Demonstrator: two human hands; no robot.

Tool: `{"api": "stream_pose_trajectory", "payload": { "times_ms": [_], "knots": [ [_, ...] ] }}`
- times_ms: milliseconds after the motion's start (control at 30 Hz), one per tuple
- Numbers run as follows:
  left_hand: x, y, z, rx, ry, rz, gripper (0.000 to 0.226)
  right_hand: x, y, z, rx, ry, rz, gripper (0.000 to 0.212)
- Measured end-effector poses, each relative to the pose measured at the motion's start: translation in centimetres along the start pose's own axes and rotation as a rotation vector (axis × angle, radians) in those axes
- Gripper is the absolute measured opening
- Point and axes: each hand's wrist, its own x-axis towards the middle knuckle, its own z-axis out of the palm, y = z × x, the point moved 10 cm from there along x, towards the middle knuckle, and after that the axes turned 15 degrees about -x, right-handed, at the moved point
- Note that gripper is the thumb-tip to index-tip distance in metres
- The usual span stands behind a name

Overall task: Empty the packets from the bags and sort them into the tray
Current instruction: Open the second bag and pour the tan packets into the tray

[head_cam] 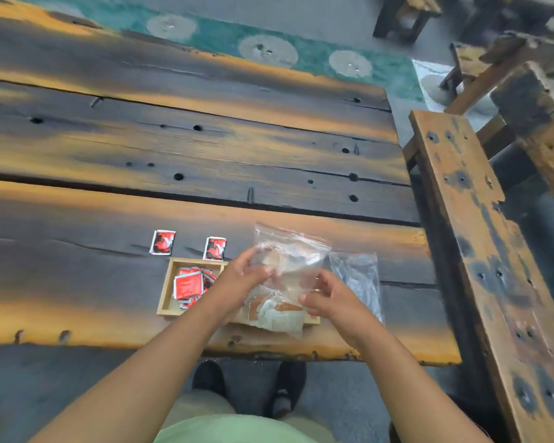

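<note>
Left hand [248, 276] and right hand [328, 297] gripping clear zip bag [296, 255] above wooden tray [166, 294], red packets [189, 284] in tray's left compartment, two red packets [162, 243] just beyond tray, empty bag [359, 276] right of tray

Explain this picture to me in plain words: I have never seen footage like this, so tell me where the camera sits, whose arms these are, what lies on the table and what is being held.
There is no machine here. The one picture comes from a wide-angle camera worn on a person's head, looking down, so the bare arms and the shoes below are that person's own. The left hand and right hand hold a clear zip bag over a wooden tray on a dark plank table. The tray's left compartment holds red packets; brown and white packets are heaped on its right side. Two red-and-black packets lie on the table beyond the tray, and a second clear bag lies to its right. A wooden bench stands at the right.
</note>
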Motion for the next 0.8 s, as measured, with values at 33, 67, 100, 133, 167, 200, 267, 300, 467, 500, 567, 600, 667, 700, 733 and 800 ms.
{"api": "stream_pose_trajectory", "payload": {
  "times_ms": [33, 67, 100, 133, 167, 200, 267, 300, 467, 500, 567, 600, 667, 700, 733, 800],
  "knots": [
    [-0.3, 0.0, -0.6, 0.006, -0.013, -0.008, 0.038, 0.1, -0.4, -0.3, 0.027, 0.04, 0.009, 0.04],
    [-0.5, -0.1, -1.1, 0.004, -0.023, -0.015, 0.039, 0.0, -0.7, -0.7, 0.067, 0.075, 0.02, 0.034],
    [-0.6, -0.1, -1.5, 0.002, -0.033, -0.02, 0.039, 0.0, -1.3, -0.9, 0.105, 0.1, 0.021, 0.028],
    [-0.8, -0.1, -1.8, 0.007, -0.046, -0.023, 0.038, 0.0, -2.0, -1.2, 0.111, 0.123, 0.012, 0.024],
    [-0.9, -0.1, -2.0, 0.017, -0.066, -0.026, 0.038, -0.2, -2.9, -1.5, 0.08, 0.145, -0.006, 0.023],
    [-1.0, 0.0, -2.0, 0.034, -0.094, -0.028, 0.039, -0.3, -3.9, -1.7, 0.028, 0.17, -0.027, 0.023],
    [-1.2, 0.2, -1.9, 0.066, -0.138, -0.035, 0.041, -0.4, -6.0, -2.0, -0.106, 0.224, -0.064, 0.022],
    [-1.2, 0.2, -2.0, 0.072, -0.151, -0.042, 0.04, -0.4, -6.9, -2.0, -0.179, 0.248, -0.081, 0.02],
    [-1.5, 1.1, -1.5, 0.132, -0.194, -0.031, 0.037, -0.4, -10.3, -1.4, -0.523, 0.265, -0.177, 0.014],
    [-1.6, 1.3, -1.3, 0.145, -0.199, -0.028, 0.037, -0.3, -10.7, -1.4, -0.57, 0.26, -0.192, 0.016],
    [-1.6, 1.5, -1.1, 0.168, -0.212, -0.034, 0.036, -0.1, -10.9, -1.6, -0.63, 0.241, -0.193, 0.017],
    [-1.7, 1.5, -1.0, 0.174, -0.21, -0.043, 0.036, 0.1, -10.8, -1.7, -0.654, 0.217, -0.183, 0.017],
    [-1.9, 1.6, -1.0, 0.183, -0.189, -0.054, 0.036, 0.0, -10.5, -1.4, -0.716, 0.129, -0.159, 0.016],
    [-1.9, 1.5, -1.2, 0.2, -0.171, -0.061, 0.036, -0.1, -10.3, -1.2, -0.763, 0.08, -0.153, 0.015],
    [-1.9, 1.5, -1.2, 0.223, -0.159, -0.067, 0.036, -0.2, -10.1, -1.0, -0.819, 0.043, -0.15, 0.015],
    [-1.7, 1.1, -1.1, 0.28, -0.141, -0.09, 0.036, -0.3, -9.7, -1.0, -0.924, -0.006, -0.146, 0.015]
  ]
}}
